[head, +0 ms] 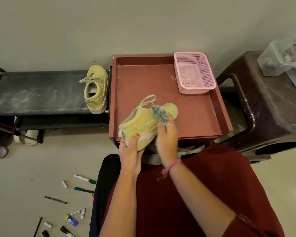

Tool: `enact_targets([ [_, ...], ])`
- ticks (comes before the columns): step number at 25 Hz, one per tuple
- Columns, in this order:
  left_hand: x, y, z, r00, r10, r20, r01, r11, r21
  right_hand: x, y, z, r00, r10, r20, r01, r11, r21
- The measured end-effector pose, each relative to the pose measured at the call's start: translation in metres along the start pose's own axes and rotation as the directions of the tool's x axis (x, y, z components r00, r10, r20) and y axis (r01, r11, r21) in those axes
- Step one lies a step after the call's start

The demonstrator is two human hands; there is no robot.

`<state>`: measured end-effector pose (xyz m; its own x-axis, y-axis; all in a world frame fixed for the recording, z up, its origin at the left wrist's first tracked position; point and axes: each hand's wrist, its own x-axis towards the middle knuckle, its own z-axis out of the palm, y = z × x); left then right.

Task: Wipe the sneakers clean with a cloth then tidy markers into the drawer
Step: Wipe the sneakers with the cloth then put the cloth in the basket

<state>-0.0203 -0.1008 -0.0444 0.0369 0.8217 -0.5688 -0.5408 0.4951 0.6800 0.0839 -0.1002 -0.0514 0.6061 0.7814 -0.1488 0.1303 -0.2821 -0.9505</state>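
Over a reddish-brown tray-top table [200,117], the left hand [129,151] is gripping a pale yellow canvas sneaker [142,124] while the right hand [166,139] is pressing a crumpled grey-green cloth [158,114] against it.

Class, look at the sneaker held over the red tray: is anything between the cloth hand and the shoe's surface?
Nothing visible. The right hand presses the grey cloth straight onto the held sneaker near its toe, while the left hand supports the heel end. A lace loop stands up behind the cloth, not under it.

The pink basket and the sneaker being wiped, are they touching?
Apart. The head view shows bare red tray floor between the pink basket and the held sneaker.
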Motion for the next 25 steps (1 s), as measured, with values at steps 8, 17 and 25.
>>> enact_targets([
  [8,0.003,0.002,-0.003,0.998,-0.025,0.064,0.021,0.998,0.063,-0.007,0.001,0.003,0.955,-0.249,0.163,0.293,0.883,-0.368],
  [17,0.012,0.003,-0.013,0.998,-0.001,0.058,-0.015,0.964,0.265,0.117,-0.031,-0.019,0.964,-0.015,0.264,0.160,0.830,-0.535],
  [25,0.018,0.022,-0.013,0.949,0.220,0.228,-0.317,0.668,0.674,0.119,-0.030,-0.035,0.944,0.121,0.307,0.086,0.808,-0.583],
])
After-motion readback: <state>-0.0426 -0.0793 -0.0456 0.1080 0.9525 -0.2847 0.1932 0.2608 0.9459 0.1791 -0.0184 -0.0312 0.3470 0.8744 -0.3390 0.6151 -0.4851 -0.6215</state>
